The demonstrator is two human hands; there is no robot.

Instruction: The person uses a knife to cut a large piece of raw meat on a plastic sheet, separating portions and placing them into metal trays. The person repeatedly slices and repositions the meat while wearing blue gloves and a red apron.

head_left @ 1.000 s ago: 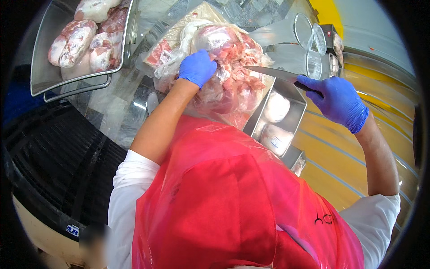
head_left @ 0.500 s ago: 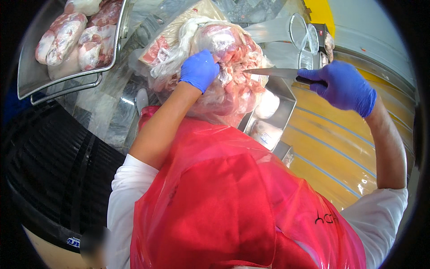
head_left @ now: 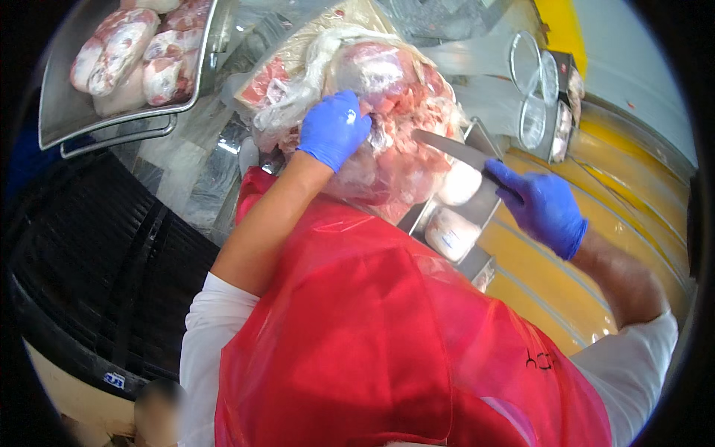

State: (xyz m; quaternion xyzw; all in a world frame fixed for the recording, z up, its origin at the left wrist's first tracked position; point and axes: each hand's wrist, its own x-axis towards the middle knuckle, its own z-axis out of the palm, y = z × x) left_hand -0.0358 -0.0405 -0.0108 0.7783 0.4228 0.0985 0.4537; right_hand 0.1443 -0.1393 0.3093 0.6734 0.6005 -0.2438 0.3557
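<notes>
Head view: The left hand (head_left: 333, 128), in a blue glove, lay flat on top of the bagged raw meat (head_left: 387, 127), fingers curled loosely over the plastic and pressing it. The meat mass sat on the steel worktop (head_left: 201, 171) directly ahead of the red apron (head_left: 357, 328). The right hand (head_left: 542, 207), also gloved, was closed firmly around the handle of a knife (head_left: 450, 149); the blade pointed left, its tip touching the right flank of the meat. Just below the blade lay a steel tray (head_left: 477, 208) holding two pale wrapped pieces. A second steel tray (head_left: 67, 119) of meat cuts occupied the upper left, well apart from both hands. Open room remained between that tray's edge and the meat, and to the right over the yellow surface (head_left: 551, 290).

Compared with half a second earlier, the knife had tilted blade-down and moved closer to the meat, and the right hand had dropped lower. The left hand had kept its position on the bag.
</notes>
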